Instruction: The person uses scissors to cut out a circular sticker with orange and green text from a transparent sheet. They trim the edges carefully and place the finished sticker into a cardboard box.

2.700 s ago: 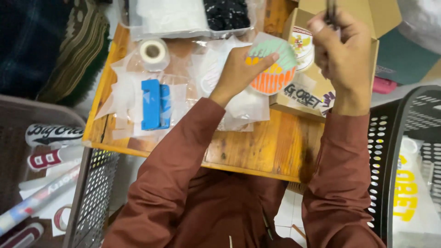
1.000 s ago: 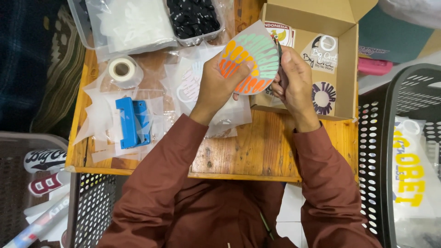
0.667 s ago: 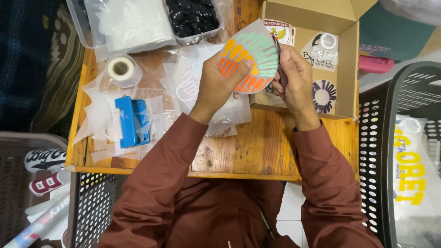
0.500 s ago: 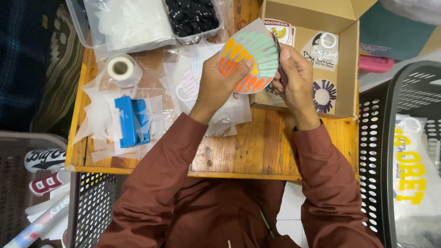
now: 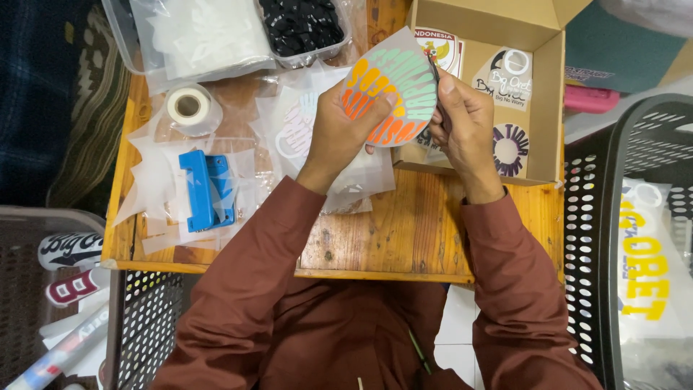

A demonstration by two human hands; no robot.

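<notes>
My left hand (image 5: 345,124) grips a round sticker sheet (image 5: 395,87) with green and orange lettering, held tilted above the small wooden table (image 5: 404,238). My right hand (image 5: 465,123) pinches a thin dark tool (image 5: 434,76), likely tweezers, whose tip touches the sheet's right edge. Both hands hover just left of an open cardboard box (image 5: 545,87) that holds several printed stickers.
A white tape roll (image 5: 188,106), a blue plastic tool (image 5: 206,189) and clear plastic sleeves lie on the table's left. Clear tubs (image 5: 216,36) with white and black pieces stand at the back. Perforated dark baskets (image 5: 613,217) flank the table, holding more stickers.
My right hand came down from the box's upper edge to the sheet. In the last second the hands and sheet have barely moved.
</notes>
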